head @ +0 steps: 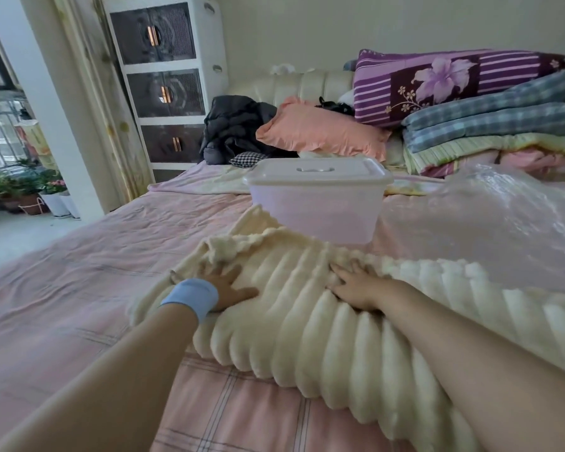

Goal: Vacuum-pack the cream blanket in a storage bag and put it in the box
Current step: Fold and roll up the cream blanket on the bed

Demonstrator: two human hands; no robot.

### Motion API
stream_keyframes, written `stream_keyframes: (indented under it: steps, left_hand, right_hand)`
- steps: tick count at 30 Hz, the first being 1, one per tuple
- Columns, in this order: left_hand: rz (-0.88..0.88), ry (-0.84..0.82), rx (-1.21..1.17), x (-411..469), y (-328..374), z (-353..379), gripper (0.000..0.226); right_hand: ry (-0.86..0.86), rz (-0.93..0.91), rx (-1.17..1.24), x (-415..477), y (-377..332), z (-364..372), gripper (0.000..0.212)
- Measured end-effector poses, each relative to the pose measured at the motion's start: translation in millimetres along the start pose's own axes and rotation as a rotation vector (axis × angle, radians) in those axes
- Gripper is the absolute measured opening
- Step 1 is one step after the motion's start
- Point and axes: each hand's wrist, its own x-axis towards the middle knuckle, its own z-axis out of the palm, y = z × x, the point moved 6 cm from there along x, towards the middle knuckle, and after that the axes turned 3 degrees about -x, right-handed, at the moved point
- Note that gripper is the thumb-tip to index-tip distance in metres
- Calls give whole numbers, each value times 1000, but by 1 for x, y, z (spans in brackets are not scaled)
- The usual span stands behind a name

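Forearms: both of ours reach in from 6 o'clock, the left from 7 and the right from 5, and meet on the cream blanket (307, 324).
Left hand (224, 287): it lies flat on the blanket's left end with fingers spread, gripping nothing. A blue wristband (191, 296) sits on the wrist.
Right hand (356, 285): it is also flat, at 3 o'clock of the left hand. Its straight fingers sink a little into the pile, pressing rather than holding.
Blanket's place: it lies on the pink bed sheet (79, 272) as a thick ribbed fleece, folded into a long band running from the centre out to 4 o'clock. Its rumpled far edge comes close to the box (317, 207); we cannot tell whether they touch.
Box: it is clear plastic with a white lid (320, 169) on, at 12 o'clock of our hands.
Storage bag (503, 216): this crinkled clear plastic lies on the bed at 2 o'clock, beside the blanket's far edge.
Handling: we judge the blanket light but bulky, soft and springy. It will likely puff back up and slide out of its fold unless kept pressed.
Where to hold: we would take it at both short ends of the band, thumbs on top and fingers under all layers, so the fold travels as one bundle.
Stage: we judge this early, since the blanket is not yet in the bag.
Background: a peach pillow (317, 128) and folded quilts (486, 122) lie at 1 o'clock.
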Motion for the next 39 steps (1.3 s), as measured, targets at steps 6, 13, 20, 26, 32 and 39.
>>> stream_keyframes:
  steps: [6,13,20,26,32,39]
  left_hand:
    - [-259,180,36,-20,-32,-22,102]
    - [280,-138,-78,-72,22,-11,67]
    - [112,-57,63,-106,8,6,73]
    - [23,41,482,-153,-33,-45,37]
    - [-132,-657,135,-193,-54,-35,47]
    - [55,39,99,-110,-6,-38,38]
  right_hand:
    - [150,-107,25,-20,-49,-19,64]
    - [100,-332,-95,-112,-107,8,96]
    - [146,-334,-183,-147,-109,32,83]
    - [146,-461,85,-170,-147,4,25]
    - [-322,-463,214,-174,-175,25,51]
    - [287,-204,-47,-121,-109,-13,48]
